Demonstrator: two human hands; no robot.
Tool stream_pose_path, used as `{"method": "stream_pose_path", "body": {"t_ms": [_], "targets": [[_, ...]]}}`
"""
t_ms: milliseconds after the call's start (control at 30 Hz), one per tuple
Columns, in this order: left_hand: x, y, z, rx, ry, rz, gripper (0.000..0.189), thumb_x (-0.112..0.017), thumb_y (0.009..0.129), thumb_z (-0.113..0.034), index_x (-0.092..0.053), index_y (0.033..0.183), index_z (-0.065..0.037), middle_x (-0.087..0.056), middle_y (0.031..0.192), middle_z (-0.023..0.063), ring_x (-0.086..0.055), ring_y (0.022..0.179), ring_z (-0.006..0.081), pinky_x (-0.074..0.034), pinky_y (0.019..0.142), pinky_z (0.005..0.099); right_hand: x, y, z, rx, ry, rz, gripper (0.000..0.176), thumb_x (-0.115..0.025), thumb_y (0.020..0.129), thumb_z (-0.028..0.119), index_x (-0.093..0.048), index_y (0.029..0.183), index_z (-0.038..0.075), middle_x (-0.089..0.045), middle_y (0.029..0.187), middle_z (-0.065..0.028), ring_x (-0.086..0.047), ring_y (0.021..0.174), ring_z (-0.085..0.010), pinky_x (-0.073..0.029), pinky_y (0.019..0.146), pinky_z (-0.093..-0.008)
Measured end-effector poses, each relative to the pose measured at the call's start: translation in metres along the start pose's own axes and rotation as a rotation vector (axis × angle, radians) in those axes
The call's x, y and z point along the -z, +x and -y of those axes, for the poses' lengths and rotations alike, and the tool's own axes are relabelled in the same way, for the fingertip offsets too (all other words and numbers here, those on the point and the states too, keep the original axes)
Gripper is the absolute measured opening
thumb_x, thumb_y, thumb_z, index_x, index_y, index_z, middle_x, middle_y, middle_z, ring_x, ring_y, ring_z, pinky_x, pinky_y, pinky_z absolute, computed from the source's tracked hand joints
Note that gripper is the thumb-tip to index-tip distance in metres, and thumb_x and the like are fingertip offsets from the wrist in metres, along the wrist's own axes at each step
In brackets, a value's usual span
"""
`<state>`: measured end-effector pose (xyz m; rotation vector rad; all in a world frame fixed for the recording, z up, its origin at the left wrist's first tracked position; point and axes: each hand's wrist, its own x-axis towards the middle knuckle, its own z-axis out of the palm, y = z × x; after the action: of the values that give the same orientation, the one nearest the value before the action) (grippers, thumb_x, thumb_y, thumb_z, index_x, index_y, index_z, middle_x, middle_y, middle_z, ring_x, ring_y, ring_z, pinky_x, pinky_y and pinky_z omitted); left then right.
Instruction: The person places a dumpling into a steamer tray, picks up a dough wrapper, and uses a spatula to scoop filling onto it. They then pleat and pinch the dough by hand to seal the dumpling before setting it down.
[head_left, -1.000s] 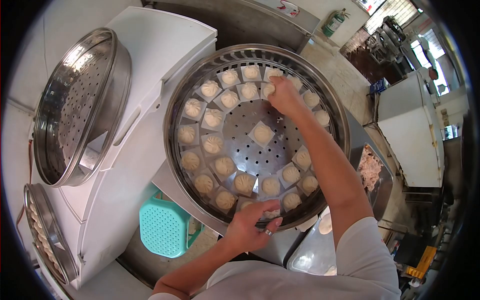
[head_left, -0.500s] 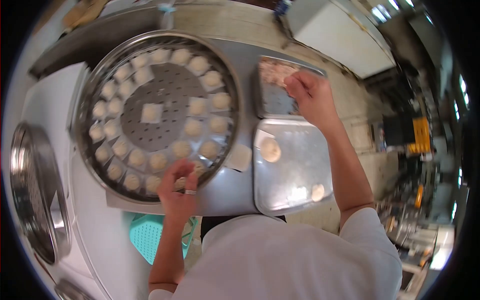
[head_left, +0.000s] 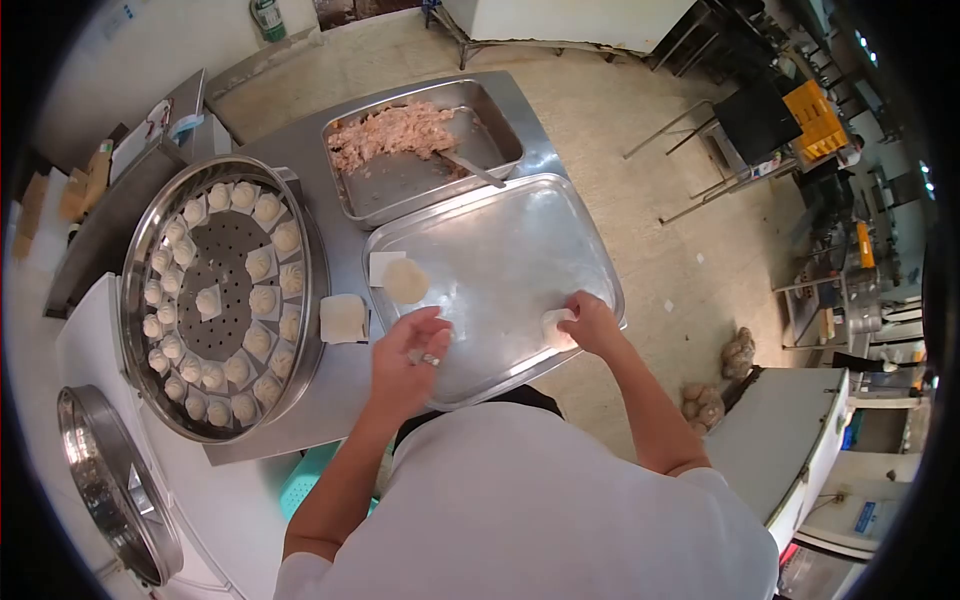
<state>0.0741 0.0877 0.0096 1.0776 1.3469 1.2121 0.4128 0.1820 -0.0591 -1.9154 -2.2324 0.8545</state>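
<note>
My right hand (head_left: pixel 594 325) pinches a round of dough (head_left: pixel 556 330) at the right side of the metal tray (head_left: pixel 510 235). Over the tray's front left part hovers my left hand (head_left: pixel 408 365), fingers loosely curved and apart, with a ring on one finger and nothing visible in it. Beyond it, a flat dough disc (head_left: pixel 406 281) partly overlaps a white paper square (head_left: pixel 385 266). To the left stands a round steamer (head_left: pixel 318 270) with several pleated buns (head_left: pixel 262 301) on paper squares, ringed along its edge, and a single bun (head_left: pixel 208 303) near the middle.
Behind the tray is a rectangular pan (head_left: pixel 352 203) of pinkish minced filling (head_left: pixel 390 135), with a flat spatula (head_left: pixel 472 169) resting in it. A stack of paper squares (head_left: pixel 343 318) lies between steamer and tray. Another round steamer (head_left: pixel 105 490) stands at lower left, and a turquoise basket (head_left: pixel 308 478) is below.
My view has swung to the right. My right hand has come from the filling pan to the tray and gripped the dough round. My left hand has moved from the steamer to over the tray.
</note>
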Motion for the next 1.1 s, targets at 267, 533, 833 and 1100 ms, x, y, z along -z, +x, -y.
{"method": "stream_pose_path", "body": {"t_ms": [267,533,833,1100], "targets": [[-0.102,0.018,0.055,0.474,-0.229,0.144,0.049,-0.061,0.104,-0.037,-0.059,0.132,0.003,-0.066,0.126,0.0121,-0.065,0.110,0.0195,-0.053,0.094,0.0332,0.032,-0.010,0.024,-0.032,0.659,0.303,0.024,-0.077,0.085,0.017,-0.071,0.097,-0.004,-0.069,0.081,-0.0083,-0.063,0.071,-0.0144,-0.050,0.064,-0.0302],[-0.146,0.005,0.024,0.464,-0.176,-0.054,0.043,-0.070,0.099,-0.033,-0.071,0.110,0.009,-0.073,0.100,0.0117,-0.069,0.088,0.0168,-0.058,0.082,0.0325,0.041,-0.002,0.033,0.082,1.016,0.461,0.020,-0.066,0.099,0.013,-0.068,0.103,-0.006,-0.070,0.088,-0.0078,-0.069,0.081,-0.0149,-0.058,0.071,-0.0302],[-0.138,0.020,0.026,0.394,-0.217,-0.094,0.031,-0.071,0.098,-0.026,-0.074,0.105,0.005,-0.073,0.094,0.0074,-0.064,0.084,0.0128,-0.052,0.074,0.0292,0.059,0.014,0.048,0.088,0.833,0.522,0.020,-0.067,0.098,0.015,-0.067,0.099,-0.005,-0.069,0.082,-0.0081,-0.070,0.080,-0.0146,-0.056,0.065,-0.0297],[-0.105,0.034,0.005,0.317,0.103,0.104,0.024,-0.074,0.092,-0.020,-0.075,0.105,0.000,-0.071,0.090,0.0036,-0.061,0.082,0.0113,-0.050,0.073,0.0303,0.043,0.030,0.063,0.223,0.785,0.477,0.021,-0.068,0.096,0.017,-0.068,0.088,-0.002,-0.064,0.075,-0.0008,-0.054,0.068,-0.0069,-0.043,0.059,-0.0262]]}}
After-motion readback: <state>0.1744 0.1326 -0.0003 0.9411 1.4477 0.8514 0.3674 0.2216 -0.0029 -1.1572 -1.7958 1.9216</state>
